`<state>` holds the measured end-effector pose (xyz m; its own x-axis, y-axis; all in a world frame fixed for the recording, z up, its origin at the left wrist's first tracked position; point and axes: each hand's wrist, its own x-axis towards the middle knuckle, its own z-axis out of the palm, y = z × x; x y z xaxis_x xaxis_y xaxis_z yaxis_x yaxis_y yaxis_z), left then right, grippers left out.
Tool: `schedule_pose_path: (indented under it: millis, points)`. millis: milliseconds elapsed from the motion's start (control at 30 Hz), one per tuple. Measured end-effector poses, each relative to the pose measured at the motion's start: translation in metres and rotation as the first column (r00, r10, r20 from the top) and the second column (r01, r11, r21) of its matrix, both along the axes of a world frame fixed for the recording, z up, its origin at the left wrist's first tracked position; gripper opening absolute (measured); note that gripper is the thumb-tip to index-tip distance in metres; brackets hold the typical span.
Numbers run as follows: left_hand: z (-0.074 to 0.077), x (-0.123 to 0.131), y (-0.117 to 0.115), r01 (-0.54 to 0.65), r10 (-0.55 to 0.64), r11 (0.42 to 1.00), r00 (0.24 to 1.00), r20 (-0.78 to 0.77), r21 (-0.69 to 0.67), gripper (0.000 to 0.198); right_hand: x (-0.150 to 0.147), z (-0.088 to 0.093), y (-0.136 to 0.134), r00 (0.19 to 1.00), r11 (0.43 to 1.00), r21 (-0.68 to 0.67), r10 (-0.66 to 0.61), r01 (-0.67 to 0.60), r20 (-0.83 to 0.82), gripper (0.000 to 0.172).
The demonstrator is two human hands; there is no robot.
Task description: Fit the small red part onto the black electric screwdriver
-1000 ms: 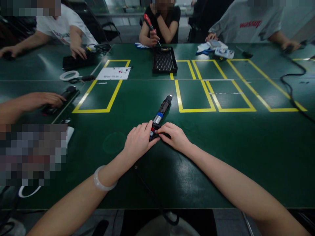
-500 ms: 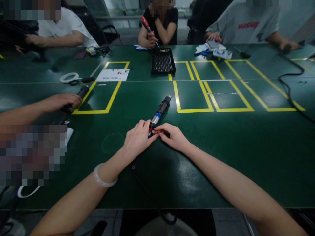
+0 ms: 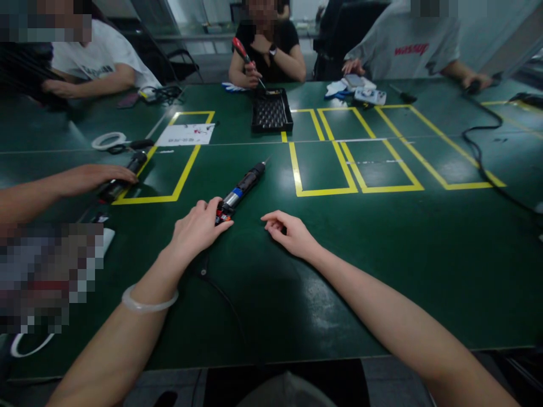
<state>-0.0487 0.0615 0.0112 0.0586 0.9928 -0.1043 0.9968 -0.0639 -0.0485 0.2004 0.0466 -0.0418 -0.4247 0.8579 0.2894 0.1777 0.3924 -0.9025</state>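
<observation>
A corded electric screwdriver lies slanted on the green table, its thin bit pointing away to the right. Its barrel is black and silver with a blue band, and red and orange parts show near the rear. My left hand is wrapped around that rear end, which the fingers partly hide. To the right, apart from the tool, my right hand rests low over the table with loosely bent fingers and a gap at the thumb. Nothing shows in it. A black cord runs from below my left hand toward the near edge.
Yellow tape rectangles mark the green table. A black tray stands opposite, where a person holds a red-handled screwdriver. At left, another person's hand rests on a dark tool, near a white tape roll.
My left hand and the electric screwdriver have shifted left in the view. My right hand has come away from the tool's rear end, leaving a gap, and the thin bit now shows clearly.
</observation>
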Motion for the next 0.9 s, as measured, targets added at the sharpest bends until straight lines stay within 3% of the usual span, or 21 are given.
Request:
schedule_pose_path:
  millis: [267,433,533,667,900]
  points:
    - [-0.003,-0.085,0.028,-0.177,0.177,0.984,0.984,-0.032,0.003,0.074,0.001,-0.001,-0.001,0.999,1.000,0.025,0.011,-0.012,0.046,0.019]
    - [-0.006,-0.119,0.032,-0.307,0.310,0.950,0.949,-0.053,0.065,0.076,0.000,0.000,-0.001,0.998,0.999,0.033,0.010,-0.012,0.066,0.017]
    - [-0.008,-0.126,0.028,-0.319,0.330,0.937,0.942,-0.058,0.145,0.074,0.000,0.000,-0.001,0.997,0.999,0.031,0.014,-0.016,0.082,0.017]
    - [-0.009,-0.123,0.022,-0.251,0.280,0.917,0.958,-0.055,0.309,0.066,0.000,0.001,-0.001,0.996,1.000,0.022,0.011,-0.013,0.085,0.016]
    - [-0.004,-0.115,0.021,-0.293,0.325,0.917,0.942,-0.083,0.270,0.052,0.000,0.002,-0.001,0.994,0.999,0.041,0.011,-0.015,0.111,0.015]
